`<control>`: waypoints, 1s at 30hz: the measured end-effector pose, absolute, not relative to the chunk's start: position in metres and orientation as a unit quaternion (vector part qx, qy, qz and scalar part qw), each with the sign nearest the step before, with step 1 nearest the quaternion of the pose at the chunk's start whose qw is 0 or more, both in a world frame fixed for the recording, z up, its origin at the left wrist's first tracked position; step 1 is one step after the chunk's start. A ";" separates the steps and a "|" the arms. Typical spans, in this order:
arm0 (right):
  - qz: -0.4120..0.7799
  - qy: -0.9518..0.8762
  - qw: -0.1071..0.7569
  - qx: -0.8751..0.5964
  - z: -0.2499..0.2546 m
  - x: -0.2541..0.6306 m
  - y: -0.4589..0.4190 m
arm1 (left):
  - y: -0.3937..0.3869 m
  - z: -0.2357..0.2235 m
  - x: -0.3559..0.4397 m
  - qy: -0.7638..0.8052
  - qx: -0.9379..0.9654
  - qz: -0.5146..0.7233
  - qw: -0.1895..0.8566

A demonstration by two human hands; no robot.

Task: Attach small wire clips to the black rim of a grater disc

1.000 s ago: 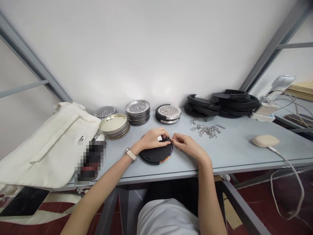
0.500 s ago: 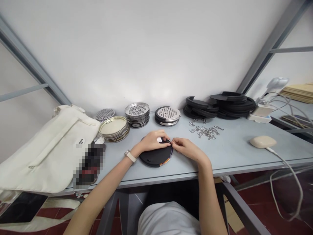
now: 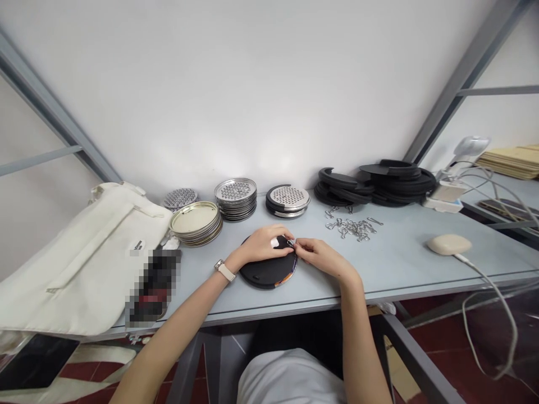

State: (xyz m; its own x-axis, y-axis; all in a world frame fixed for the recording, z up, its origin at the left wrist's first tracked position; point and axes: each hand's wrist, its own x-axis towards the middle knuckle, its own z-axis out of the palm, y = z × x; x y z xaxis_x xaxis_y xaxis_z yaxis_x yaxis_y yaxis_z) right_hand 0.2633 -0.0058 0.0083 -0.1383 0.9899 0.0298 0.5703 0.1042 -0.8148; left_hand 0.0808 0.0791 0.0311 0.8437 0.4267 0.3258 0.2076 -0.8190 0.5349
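Note:
In front of me a round black disc (image 3: 266, 271) lies flat on the table, with a strip of colourful, shiny edge showing at its lower right. My left hand (image 3: 268, 244) rests over its far part, fingers curled on the disc and holding it, with a white bit at one finger. At the disc's right rim, my right hand (image 3: 315, 252) pinches a small metal clip (image 3: 290, 243) close to the left fingertips. Whether the clip is hooked to the disc cannot be made out.
Along the wall stand gold-coloured lids (image 3: 196, 220), perforated metal discs (image 3: 236, 199), a grater-like disc in a black ring (image 3: 288, 200) and black rings (image 3: 398, 182). Loose metal clips (image 3: 353, 227) lie to the right, beyond them a cream corded device (image 3: 449, 245). A white bag (image 3: 92, 252) sits left.
The metal clip between my fingertips now shows more clearly, and my right fingers have shifted slightly. The disc and my left hand keep nearly the same place; the view has moved a little.

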 end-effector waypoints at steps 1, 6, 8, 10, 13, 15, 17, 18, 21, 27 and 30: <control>0.337 -0.674 0.312 -0.579 0.008 0.263 -0.006 | 0.079 0.031 0.081 0.169 0.927 0.222 0.252; 0.340 -0.673 0.308 -0.580 0.007 0.263 -0.006 | 0.079 0.030 0.080 0.170 0.921 0.217 0.275; 0.341 -0.672 0.310 -0.579 0.008 0.263 -0.006 | 0.079 0.031 0.080 0.168 0.918 0.220 0.283; 0.341 -0.671 0.313 -0.579 0.008 0.263 -0.007 | 0.079 0.031 0.080 0.166 0.917 0.219 0.290; 0.345 -0.671 0.315 -0.576 0.008 0.263 -0.007 | 0.079 0.032 0.081 0.168 0.913 0.216 0.302; 0.347 -0.670 0.318 -0.574 0.008 0.263 -0.007 | 0.079 0.032 0.081 0.167 0.909 0.217 0.314; 0.348 -0.670 0.321 -0.571 0.008 0.263 -0.007 | 0.079 0.033 0.081 0.163 0.905 0.220 0.327; 0.348 -0.670 0.323 -0.571 0.008 0.264 -0.007 | 0.079 0.033 0.081 0.160 0.902 0.220 0.334; 0.350 -0.670 0.323 -0.569 0.008 0.264 -0.006 | 0.080 0.032 0.082 0.166 0.893 0.223 0.353; 0.348 -0.674 0.318 -0.569 0.008 0.264 -0.006 | 0.081 0.031 0.083 0.175 0.880 0.224 0.380; 0.347 -0.673 0.318 -0.571 0.007 0.264 -0.006 | 0.081 0.031 0.083 0.178 0.878 0.223 0.384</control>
State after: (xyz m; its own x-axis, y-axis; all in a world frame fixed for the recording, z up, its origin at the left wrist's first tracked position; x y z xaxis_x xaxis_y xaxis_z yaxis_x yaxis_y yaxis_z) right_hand 0.2640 -0.0056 0.0069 -0.1466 0.9887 0.0321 0.5471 0.1080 -0.8301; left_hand 0.0830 0.0809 0.0311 0.8376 0.4830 0.2552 0.1407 -0.6422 0.7535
